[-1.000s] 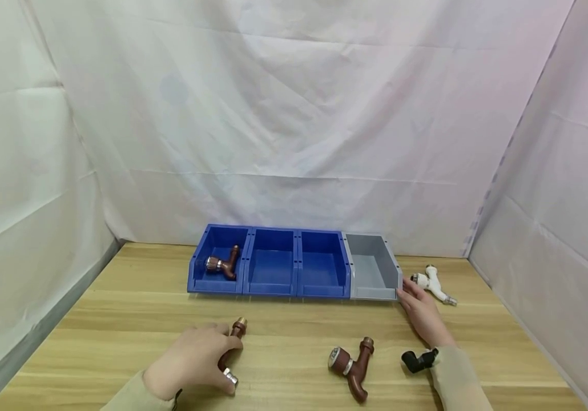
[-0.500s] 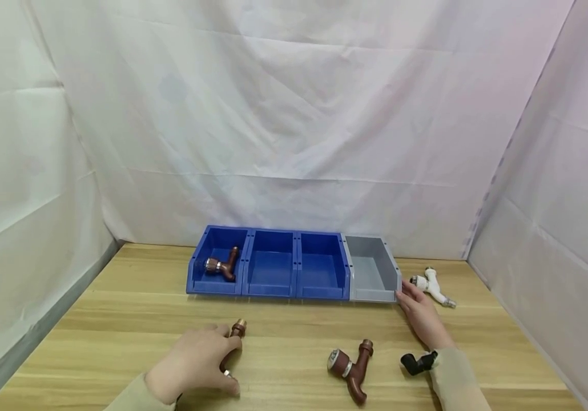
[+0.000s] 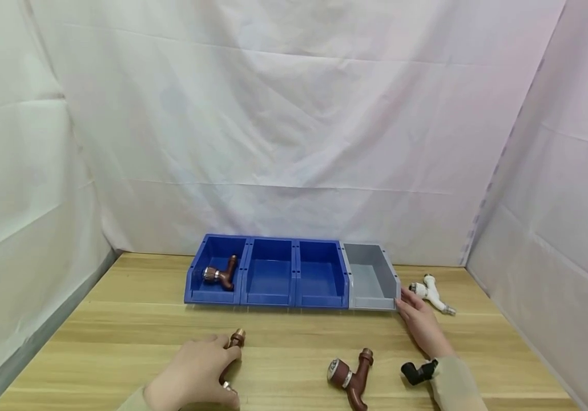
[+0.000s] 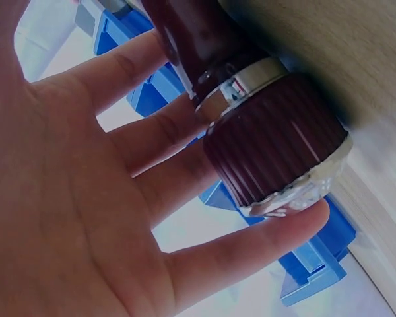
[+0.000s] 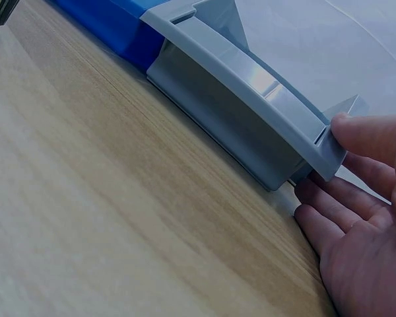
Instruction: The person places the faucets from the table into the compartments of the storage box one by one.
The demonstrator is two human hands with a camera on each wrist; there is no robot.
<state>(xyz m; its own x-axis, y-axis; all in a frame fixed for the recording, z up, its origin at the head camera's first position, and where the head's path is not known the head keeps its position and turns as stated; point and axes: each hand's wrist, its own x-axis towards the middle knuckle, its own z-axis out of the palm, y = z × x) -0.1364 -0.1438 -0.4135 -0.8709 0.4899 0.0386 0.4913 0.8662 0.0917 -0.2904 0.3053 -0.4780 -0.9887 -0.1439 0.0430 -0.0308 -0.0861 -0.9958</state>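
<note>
My left hand [image 3: 193, 368] holds a brown faucet [image 3: 237, 338] on the tabletop, thumb at its near end and fingers across its body. In the left wrist view, the fingers reach behind the faucet's ribbed knob [image 4: 277, 139], their tips partly hidden. My right hand [image 3: 424, 325] grips the front right corner of the grey bin [image 3: 372, 303]. The right wrist view has the thumb on the bin's upper edge and the other fingers beneath its side. Another brown faucet [image 3: 226, 278] lies inside the leftmost blue bin [image 3: 214, 297].
Two more blue bins [image 3: 268, 299] join the row between the leftmost and grey ones. A brown faucet [image 3: 358, 385] lies at the front of the table, and a black faucet-like piece [image 3: 417, 373] beside the right sleeve. Right of the grey bin lies a white faucet [image 3: 433, 294].
The head view has tilted up slightly, so everything sits lower in it. My left thumb has slid a little over the faucet's silver end. The right hand keeps its place on the grey bin.
</note>
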